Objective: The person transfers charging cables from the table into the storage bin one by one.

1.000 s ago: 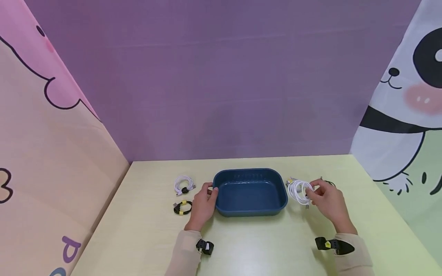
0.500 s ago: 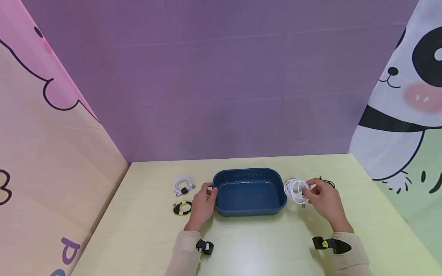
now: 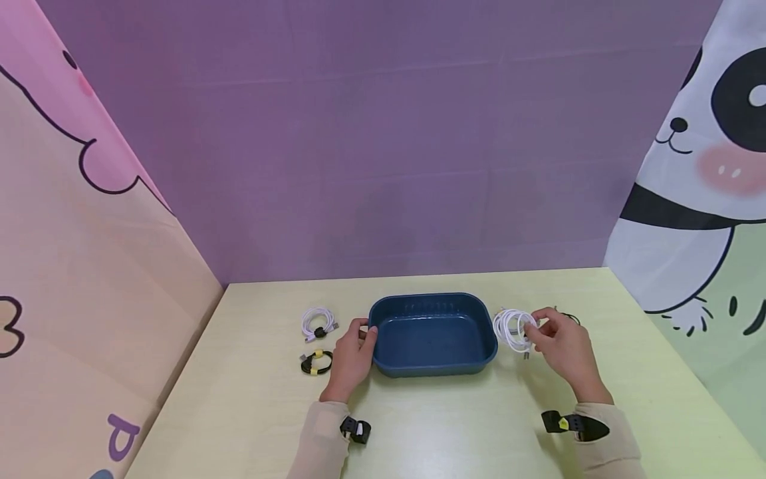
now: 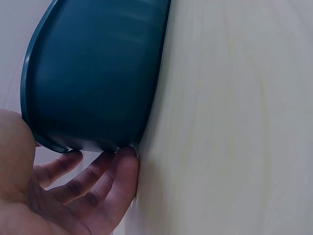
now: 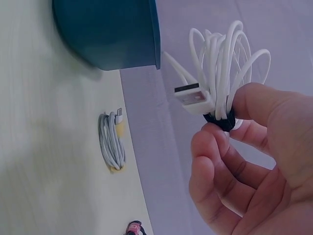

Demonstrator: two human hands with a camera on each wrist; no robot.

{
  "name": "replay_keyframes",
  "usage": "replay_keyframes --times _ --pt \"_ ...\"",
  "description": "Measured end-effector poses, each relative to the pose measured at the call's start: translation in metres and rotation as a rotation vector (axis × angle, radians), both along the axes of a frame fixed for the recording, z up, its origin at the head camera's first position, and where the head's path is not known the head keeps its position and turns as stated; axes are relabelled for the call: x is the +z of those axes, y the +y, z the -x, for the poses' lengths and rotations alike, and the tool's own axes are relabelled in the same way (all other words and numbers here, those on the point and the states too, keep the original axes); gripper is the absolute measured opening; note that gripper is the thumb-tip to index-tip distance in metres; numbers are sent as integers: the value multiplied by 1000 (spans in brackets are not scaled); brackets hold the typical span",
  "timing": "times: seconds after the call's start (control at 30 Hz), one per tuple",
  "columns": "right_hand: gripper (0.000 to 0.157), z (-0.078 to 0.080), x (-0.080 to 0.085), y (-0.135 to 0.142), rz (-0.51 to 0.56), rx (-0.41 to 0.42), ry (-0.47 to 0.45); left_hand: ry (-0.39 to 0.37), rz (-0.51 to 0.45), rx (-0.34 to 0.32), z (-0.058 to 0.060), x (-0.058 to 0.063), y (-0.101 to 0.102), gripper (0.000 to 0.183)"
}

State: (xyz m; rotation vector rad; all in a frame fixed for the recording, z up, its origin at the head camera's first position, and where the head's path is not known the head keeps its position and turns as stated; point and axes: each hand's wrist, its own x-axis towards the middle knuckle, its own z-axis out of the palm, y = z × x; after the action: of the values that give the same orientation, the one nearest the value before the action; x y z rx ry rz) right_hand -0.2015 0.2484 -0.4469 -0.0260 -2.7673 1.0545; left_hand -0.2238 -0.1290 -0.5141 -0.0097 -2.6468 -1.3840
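A coiled white USB cable point(image 3: 507, 330) hangs in my right hand point(image 3: 565, 349), just off the right side of a blue plastic basin point(image 3: 433, 370). Thumb and fingers pinch the coil at its black tie point(image 5: 226, 121), and the USB plug point(image 5: 193, 96) sticks out beside it in the right wrist view. My left hand point(image 3: 352, 359) holds the basin's left end, thumb at the rim and fingertips against the outer wall point(image 4: 93, 98). The basin's inside shows bare in the head view.
Left of the basin lie a white coiled cable point(image 3: 317, 322) and a black one point(image 3: 316, 362) with yellow ties. A grey coil point(image 5: 111, 142) with a yellow tie lies under the held cable. A black cable point(image 3: 571, 318) sits behind my right hand. A purple backdrop point(image 3: 383, 146) borders the table.
My right hand has shifted slightly left with the white USB cable, closer to the basin, then nearly stopped. The left hand and basin stay in place.
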Motion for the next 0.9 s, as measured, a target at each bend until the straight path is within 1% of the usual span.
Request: replay_keyframes --times 0.43,0.7,0.9 --pt "26 0 4 -4 13 3 34 -8 -5 -1 -4 4 1 37" --pt "24 1 6 -8 7 33 72 -5 4 6 -6 5 3 37" --pt "24 1 8 -11 11 41 71 -8 9 6 -7 7 3 37"
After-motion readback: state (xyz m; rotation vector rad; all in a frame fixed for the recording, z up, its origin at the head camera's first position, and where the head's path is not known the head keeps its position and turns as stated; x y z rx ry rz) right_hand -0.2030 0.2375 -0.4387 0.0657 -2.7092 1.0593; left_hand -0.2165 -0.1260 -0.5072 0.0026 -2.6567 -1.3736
